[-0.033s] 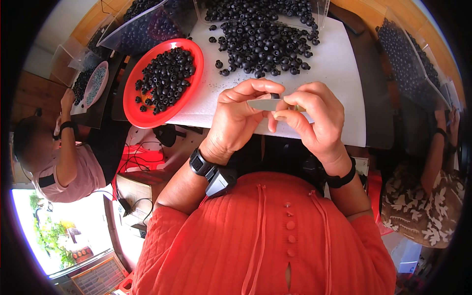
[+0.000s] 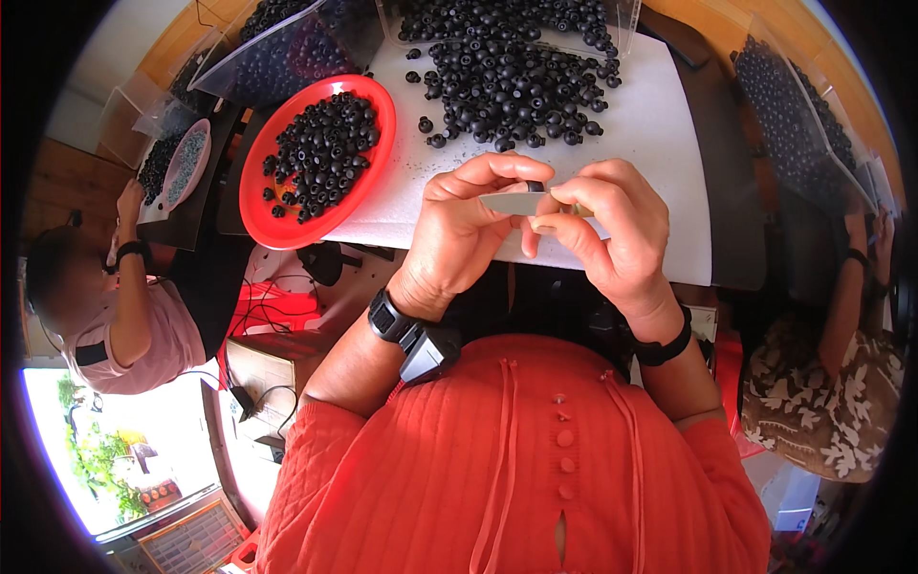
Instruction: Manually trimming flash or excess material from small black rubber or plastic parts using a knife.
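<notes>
Both my hands meet over the near edge of the white work surface. In my right hand [image 2: 617, 225], closed in a pinch, is a small knife [image 2: 512, 203] with a flat grey blade pointing left; its handle is mostly hidden by my fingers. The fingers of my left hand [image 2: 457, 225] are closed round a small black part [image 2: 535, 187], which shows just above the blade at my index fingertip. Most of that part is hidden. Beyond my hands lies a heap of small round black parts [image 2: 516, 86], some with holes showing.
A red plate [image 2: 251, 182] of black parts stands to the left. Clear bins [image 2: 626, 29] of more parts stand at the back and sides. One person [image 2: 143, 325] works at the left, with a pink dish [image 2: 204, 167] nearby; another person [image 2: 822, 392] sits at the right.
</notes>
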{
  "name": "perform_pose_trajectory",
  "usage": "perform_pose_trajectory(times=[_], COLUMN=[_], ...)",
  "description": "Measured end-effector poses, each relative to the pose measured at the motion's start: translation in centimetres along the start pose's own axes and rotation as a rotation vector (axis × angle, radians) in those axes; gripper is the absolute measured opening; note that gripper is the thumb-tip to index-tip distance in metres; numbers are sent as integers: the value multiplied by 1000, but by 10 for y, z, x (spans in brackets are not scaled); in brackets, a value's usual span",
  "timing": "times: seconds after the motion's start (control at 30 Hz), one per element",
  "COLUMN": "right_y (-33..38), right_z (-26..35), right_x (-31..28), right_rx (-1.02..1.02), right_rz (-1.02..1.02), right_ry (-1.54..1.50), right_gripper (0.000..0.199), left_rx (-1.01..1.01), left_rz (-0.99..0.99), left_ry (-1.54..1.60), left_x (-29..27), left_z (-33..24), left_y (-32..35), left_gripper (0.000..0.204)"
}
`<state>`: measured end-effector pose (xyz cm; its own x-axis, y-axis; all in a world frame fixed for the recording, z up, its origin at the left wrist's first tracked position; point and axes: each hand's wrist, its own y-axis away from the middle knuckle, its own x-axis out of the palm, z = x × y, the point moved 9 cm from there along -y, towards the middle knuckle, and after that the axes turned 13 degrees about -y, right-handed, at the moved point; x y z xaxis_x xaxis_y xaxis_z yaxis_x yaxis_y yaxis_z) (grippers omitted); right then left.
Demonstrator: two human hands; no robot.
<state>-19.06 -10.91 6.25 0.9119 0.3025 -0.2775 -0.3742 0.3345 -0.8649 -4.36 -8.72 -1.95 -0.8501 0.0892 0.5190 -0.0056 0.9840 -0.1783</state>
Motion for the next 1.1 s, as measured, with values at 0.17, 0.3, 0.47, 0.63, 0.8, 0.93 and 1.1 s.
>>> perform_pose_trajectory(times=[0.17,0.3,0.47,0.63,0.8,0.93,1.1], right_y=[-1,-1,-1,0,0,2,3], right_z=[0,0,0,-1,-2,-4,-5], right_x=[1,1,1,2,1,1,2], right_rx=[-1,0,-10,-2,-19,3,12], right_rz=[8,4,5,6,10,2,16], right_ry=[1,1,8,5,-14,-33,-47], right_gripper=[24,24,24,25,24,24,23], left_rx=[11,6,19,17,5,24,36], left_rz=[14,12,34,34,25,30,68], left_ry=[-53,-31,-30,-47,-58,-70,-65], left_x=[1,0,1,2,3,6,8], left_z=[-1,1,0,0,-1,-4,-5], left_y=[0,1,1,2,1,1,0], left_gripper=[45,46,46,47,47,45,41])
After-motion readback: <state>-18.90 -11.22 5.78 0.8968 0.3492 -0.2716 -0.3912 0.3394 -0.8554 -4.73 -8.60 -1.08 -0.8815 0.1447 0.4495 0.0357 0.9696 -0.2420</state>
